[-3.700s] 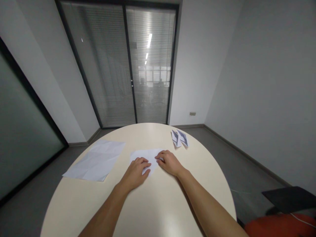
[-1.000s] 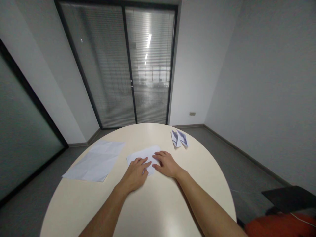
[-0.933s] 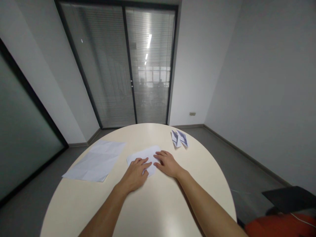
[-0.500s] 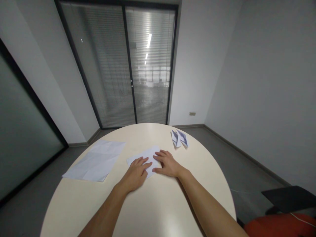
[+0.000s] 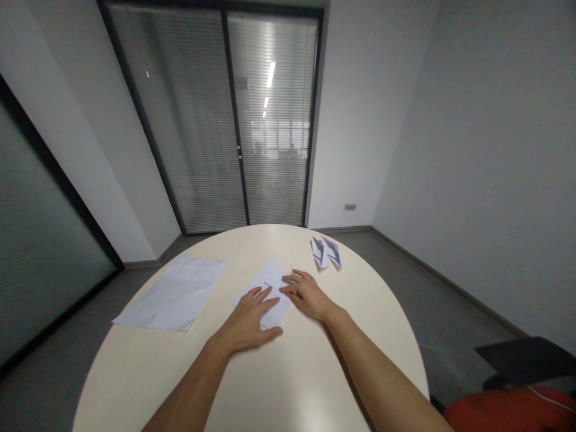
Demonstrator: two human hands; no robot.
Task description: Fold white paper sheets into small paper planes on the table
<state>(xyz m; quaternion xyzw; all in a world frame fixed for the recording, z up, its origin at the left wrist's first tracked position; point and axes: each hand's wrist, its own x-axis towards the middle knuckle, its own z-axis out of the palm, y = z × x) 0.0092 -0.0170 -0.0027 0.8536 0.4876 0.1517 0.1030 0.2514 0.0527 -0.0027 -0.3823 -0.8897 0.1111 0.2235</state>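
Note:
A folded white paper (image 5: 271,273) lies on the round table near its middle, under and between my hands. My left hand (image 5: 252,319) rests on its left and lower part, fingers spread and thumb stretched to the right. At the paper's right edge is my right hand (image 5: 308,295); its upper fingers are apart, while the thumb and index finger come close together at the edge. Whether they pinch the paper is hard to tell.
Several large white sheets (image 5: 173,294) with creases lie at the table's left. Two small folded paper pieces (image 5: 326,252) sit at the back right of the table (image 5: 265,384). A red chair (image 5: 508,411) and a black panel (image 5: 526,360) stand at the lower right.
The folded paper has turned a little, its top now pointing more upward. My left thumb has spread down and right. My right thumb has moved up toward the index finger.

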